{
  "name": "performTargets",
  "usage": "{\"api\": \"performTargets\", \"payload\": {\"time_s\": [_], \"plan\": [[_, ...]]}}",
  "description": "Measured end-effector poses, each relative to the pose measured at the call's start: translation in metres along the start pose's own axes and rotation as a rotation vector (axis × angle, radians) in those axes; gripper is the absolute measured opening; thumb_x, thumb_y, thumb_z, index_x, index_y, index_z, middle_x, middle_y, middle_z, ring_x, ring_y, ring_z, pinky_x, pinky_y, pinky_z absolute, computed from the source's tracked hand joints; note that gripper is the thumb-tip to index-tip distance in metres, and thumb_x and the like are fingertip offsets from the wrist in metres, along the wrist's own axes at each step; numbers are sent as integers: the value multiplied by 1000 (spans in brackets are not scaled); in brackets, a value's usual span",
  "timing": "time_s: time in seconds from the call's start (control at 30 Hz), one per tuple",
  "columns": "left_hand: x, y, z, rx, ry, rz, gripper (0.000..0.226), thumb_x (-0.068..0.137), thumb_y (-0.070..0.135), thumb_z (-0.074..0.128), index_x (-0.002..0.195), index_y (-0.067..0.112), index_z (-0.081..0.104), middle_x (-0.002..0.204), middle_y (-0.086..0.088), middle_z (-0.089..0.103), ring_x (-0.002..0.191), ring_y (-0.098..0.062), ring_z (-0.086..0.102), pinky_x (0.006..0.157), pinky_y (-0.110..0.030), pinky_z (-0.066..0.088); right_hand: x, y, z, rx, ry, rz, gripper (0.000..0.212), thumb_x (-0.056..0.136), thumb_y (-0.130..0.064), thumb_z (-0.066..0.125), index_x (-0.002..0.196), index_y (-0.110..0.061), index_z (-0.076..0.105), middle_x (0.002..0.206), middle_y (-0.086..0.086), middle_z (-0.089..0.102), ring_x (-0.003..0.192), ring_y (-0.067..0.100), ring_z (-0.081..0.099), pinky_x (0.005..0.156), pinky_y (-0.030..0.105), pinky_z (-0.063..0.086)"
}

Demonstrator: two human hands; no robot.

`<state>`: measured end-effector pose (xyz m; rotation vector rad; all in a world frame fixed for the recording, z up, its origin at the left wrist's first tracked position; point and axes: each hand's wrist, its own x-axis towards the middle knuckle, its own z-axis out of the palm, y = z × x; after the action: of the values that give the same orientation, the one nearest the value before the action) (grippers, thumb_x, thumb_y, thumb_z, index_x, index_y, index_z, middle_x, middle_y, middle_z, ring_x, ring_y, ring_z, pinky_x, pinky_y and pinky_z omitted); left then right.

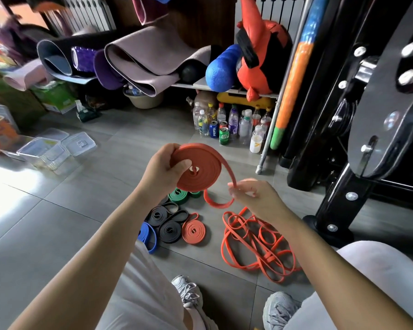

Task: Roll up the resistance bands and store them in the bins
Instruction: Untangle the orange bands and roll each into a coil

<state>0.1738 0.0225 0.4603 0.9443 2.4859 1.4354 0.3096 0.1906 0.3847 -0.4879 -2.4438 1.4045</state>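
Observation:
My left hand point(163, 169) grips a flat coil of orange resistance band point(204, 171), thumb pressed on its face, held above the floor. My right hand point(250, 192) pinches the band's loose tail, which hangs in a loop point(218, 203) below the coil. On the tiles beneath lie rolled bands: a green one point(178, 195), black ones point(169, 231), a blue one point(148, 235) and an orange one point(193, 231). A loose tangle of thin orange bands point(255, 246) sprawls to the right. Clear plastic bins point(42, 151) stand at the left.
Bottles and cans point(227, 126) crowd the floor under a shelf holding rolled yoga mats point(138, 60) and a blue foam roller point(221, 69). A black machine frame point(343, 163) stands at the right. My shoes point(190, 294) and knees fill the bottom edge.

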Motion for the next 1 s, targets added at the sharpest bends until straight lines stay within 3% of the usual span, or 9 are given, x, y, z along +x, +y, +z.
{"api": "performTargets", "payload": {"time_s": [0.13,0.3,0.4,0.47,0.57,0.7,0.83,0.9,1.0], "plan": [[-1,4,2,209,-83,116,24,88,7,59,112,5,53,85,-1,54,74,-17,50,59,-21,36,12,-17,-8,-27,33,-58,44,80,-41,68,118,-20,67,101,-3,65,90,7,59,79,23,44],[-2,7,7,255,-129,130,26,89,10,58,115,4,52,91,-4,55,82,-23,52,70,-28,38,17,-34,-15,-60,91,-115,28,78,-29,73,105,-20,73,89,-5,61,78,8,54,74,20,41],[-2,8,7,291,-151,150,28,89,10,58,116,4,52,94,-5,55,84,-22,51,72,-29,38,16,-31,-15,-115,37,-109,24,79,-28,73,101,-20,73,92,-9,57,85,4,53,75,14,38],[-2,8,7,300,-155,160,28,89,10,58,116,5,52,94,-3,54,85,-22,51,72,-28,38,15,-28,-14,-42,8,-100,13,80,-24,73,92,-28,72,89,-12,64,81,-5,56,73,8,38],[-1,10,4,289,-129,180,26,89,9,59,114,4,53,91,-1,54,84,-21,51,71,-27,37,14,-28,-10,161,-7,-47,18,81,-11,71,92,-25,71,84,-10,71,71,-8,62,78,17,50],[-3,12,7,195,-80,115,23,88,9,59,111,5,54,86,0,54,77,-17,52,61,-21,39,12,-32,-4,359,30,5,29,80,2,67,108,-6,66,91,2,69,69,-7,63,78,15,52],[-6,12,15,16,-31,-8,18,87,9,60,105,8,54,82,1,54,71,-14,52,58,-18,41,10,-32,-2,388,109,12,27,81,0,67,106,-10,66,77,-10,69,67,-11,60,77,13,50],[-7,14,20,-96,-23,-83,15,88,8,59,102,10,54,88,-5,59,77,-19,58,63,-24,48,10,-32,-4,430,126,33,26,82,1,66,106,-8,67,68,-17,69,63,-9,60,72,12,50],[-7,20,25,-370,-25,-231,13,89,3,57,100,8,53,97,-18,61,91,-37,61,80,-47,54,14,-36,-7,575,124,113,29,83,1,63,111,-5,64,62,-13,70,61,-1,63,66,15,53]]}}
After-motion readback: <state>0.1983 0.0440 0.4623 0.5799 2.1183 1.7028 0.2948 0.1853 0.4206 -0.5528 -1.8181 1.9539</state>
